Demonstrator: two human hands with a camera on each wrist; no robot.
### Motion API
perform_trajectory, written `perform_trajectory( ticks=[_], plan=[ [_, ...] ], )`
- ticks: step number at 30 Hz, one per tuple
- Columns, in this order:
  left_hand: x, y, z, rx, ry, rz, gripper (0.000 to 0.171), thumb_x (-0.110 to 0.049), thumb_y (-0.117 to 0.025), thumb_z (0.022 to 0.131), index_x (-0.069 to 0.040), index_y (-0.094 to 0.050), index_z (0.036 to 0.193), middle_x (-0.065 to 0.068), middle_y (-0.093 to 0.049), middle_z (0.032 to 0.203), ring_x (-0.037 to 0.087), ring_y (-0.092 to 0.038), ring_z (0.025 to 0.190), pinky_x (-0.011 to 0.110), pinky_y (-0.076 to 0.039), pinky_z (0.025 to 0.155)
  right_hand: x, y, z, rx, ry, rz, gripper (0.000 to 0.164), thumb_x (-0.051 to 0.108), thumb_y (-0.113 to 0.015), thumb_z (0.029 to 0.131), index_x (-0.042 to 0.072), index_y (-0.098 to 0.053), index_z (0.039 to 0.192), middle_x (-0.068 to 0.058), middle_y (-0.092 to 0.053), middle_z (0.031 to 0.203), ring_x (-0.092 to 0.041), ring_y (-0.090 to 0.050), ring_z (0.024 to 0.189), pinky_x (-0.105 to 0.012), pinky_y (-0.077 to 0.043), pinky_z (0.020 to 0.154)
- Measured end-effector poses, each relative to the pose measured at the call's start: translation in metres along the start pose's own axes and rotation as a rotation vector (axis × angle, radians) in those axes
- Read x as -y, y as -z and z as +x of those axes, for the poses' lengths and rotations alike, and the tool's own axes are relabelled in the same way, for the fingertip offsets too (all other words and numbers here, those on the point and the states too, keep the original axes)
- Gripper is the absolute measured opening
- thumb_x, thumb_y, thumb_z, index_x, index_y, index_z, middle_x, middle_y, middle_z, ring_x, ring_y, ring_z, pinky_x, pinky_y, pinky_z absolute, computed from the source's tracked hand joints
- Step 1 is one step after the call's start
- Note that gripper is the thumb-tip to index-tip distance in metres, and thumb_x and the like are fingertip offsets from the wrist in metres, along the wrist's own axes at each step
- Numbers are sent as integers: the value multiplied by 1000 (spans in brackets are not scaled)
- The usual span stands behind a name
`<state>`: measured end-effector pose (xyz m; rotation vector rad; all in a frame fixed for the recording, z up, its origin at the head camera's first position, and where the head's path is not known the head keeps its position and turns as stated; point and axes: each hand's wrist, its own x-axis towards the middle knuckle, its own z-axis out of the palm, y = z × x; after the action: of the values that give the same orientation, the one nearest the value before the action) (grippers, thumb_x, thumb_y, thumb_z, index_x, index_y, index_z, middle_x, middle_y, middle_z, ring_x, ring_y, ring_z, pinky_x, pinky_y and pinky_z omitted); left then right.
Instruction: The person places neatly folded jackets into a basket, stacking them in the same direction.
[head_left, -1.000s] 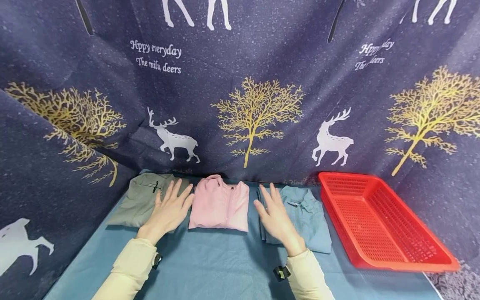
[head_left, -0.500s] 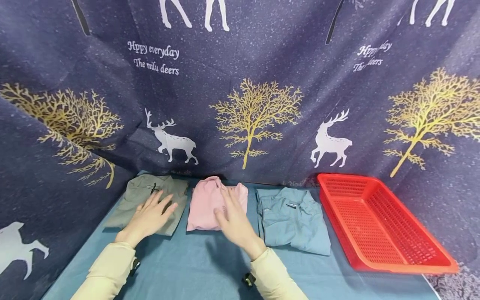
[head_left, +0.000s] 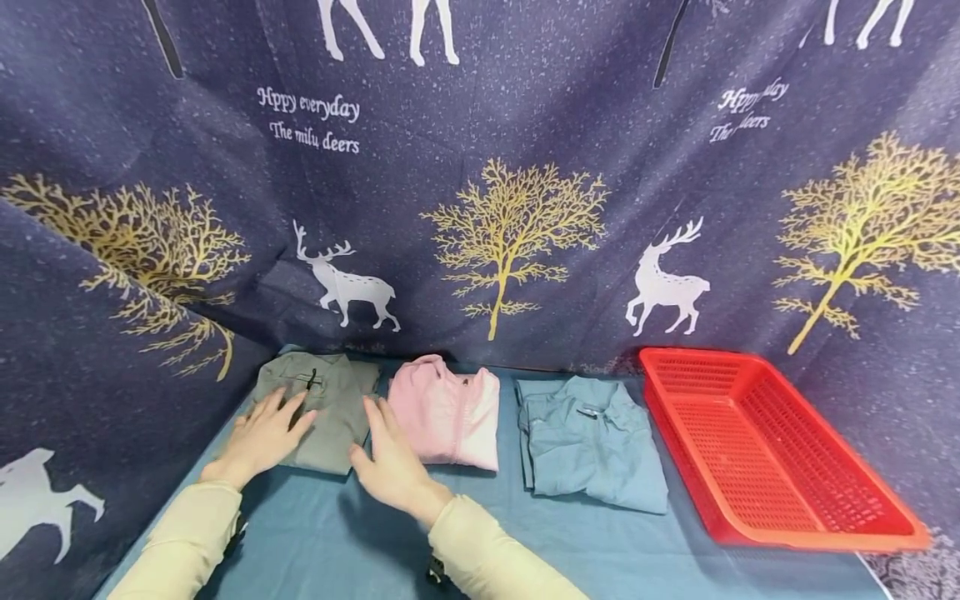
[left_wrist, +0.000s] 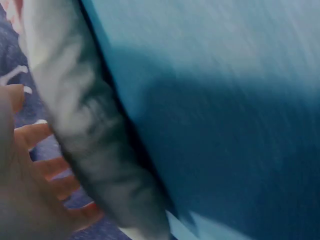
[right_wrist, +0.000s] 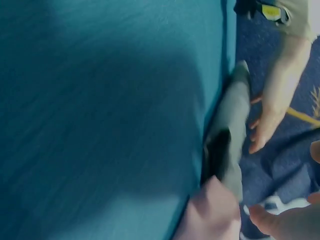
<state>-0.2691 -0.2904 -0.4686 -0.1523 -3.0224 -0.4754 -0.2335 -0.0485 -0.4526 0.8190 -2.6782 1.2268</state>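
Note:
Three folded garments lie in a row on the table. At the left is a grey-green shirt (head_left: pixel 337 421) with a dark zip pull near its collar. My left hand (head_left: pixel 258 437) hovers over its left part, fingers spread; in the left wrist view the hand (left_wrist: pixel 37 192) stands apart from the cloth. My right hand (head_left: pixel 393 462) is held over the space between that shirt and the pink top (head_left: pixel 461 421), fingers extended and holding nothing. To the right lies a blue-teal collared shirt (head_left: pixel 596 450), with neither hand near it.
A red plastic basket (head_left: pixel 678 471) with slotted walls stands at the table's right end. The blue cloth-covered table (head_left: pixel 585 554) reaches toward me. A dark curtain (head_left: pixel 480 108) with deer and gold trees hangs behind and at the left.
Both hands have moved left: the right from the blue-teal shirt across the pink top, the left further over the grey-green shirt. The garments and basket stay in place.

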Motion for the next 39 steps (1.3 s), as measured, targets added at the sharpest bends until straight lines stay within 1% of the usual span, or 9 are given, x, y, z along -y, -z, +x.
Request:
perform_trajectory(
  ticks=[4,8,13,18,23,27,31,35,39],
  plan=[
    [17,-1,3,17,32,1,70,-54,-34,102,-3,-35,150,38,-18,149,61,-21,131,78,-19,92,6,-20,7,37,-121,69,68,28,-54,98,17,-21,157,-17,-19,159,-29,-24,144,-43,-30,111],
    [33,1,5,75,106,-54,75,-55,-30,102,0,-25,152,41,-7,149,64,-14,130,80,-18,89,14,-39,16,32,-235,137,70,30,-57,97,22,-21,157,-14,-15,161,-28,-22,144,-43,-29,111],
    [49,8,7,146,191,-125,81,-60,-21,101,2,-16,153,44,1,147,66,-7,129,80,-16,90,25,-60,29,-44,-325,196,71,26,-61,93,18,-27,155,-16,-16,160,-30,-20,145,-43,-28,112],
    [56,7,11,198,224,-170,81,-59,-20,101,2,-10,153,46,1,145,68,-7,129,80,-14,93,22,-76,41,-167,-377,225,70,18,-63,88,12,-34,151,-20,-14,159,-37,-16,145,-50,-25,112],
    [54,8,16,225,253,-194,78,-54,-24,102,2,-7,153,48,1,145,68,-5,130,81,-11,93,16,-82,56,-303,-407,294,71,11,-64,84,4,-37,149,-28,-15,156,-42,-20,143,-52,-26,111],
    [47,8,18,214,279,-188,74,-48,-28,102,5,-10,152,48,-5,143,67,-11,128,80,-17,93,16,-81,63,-366,-486,393,72,8,-67,82,1,-37,147,-33,-21,152,-45,-25,140,-50,-29,110],
    [42,6,16,188,291,-169,72,-44,-28,103,7,-14,150,48,-9,141,66,-15,128,78,-20,93,16,-80,65,-394,-514,430,71,5,-68,80,1,-39,146,-32,-30,148,-44,-32,137,-51,-31,109],
    [39,4,15,162,271,-133,69,-44,-25,103,8,-19,149,46,-16,143,64,-14,130,77,-20,94,16,-80,65,-395,-526,452,73,6,-69,79,6,-41,146,-27,-42,139,-41,-40,131,-50,-35,106],
    [37,1,16,151,258,-101,68,-43,-23,104,9,-22,148,42,-24,144,62,-14,132,75,-20,98,13,-80,66,-379,-538,485,74,6,-68,79,7,-40,148,-27,-45,135,-41,-43,129,-50,-37,104]
  ],
)
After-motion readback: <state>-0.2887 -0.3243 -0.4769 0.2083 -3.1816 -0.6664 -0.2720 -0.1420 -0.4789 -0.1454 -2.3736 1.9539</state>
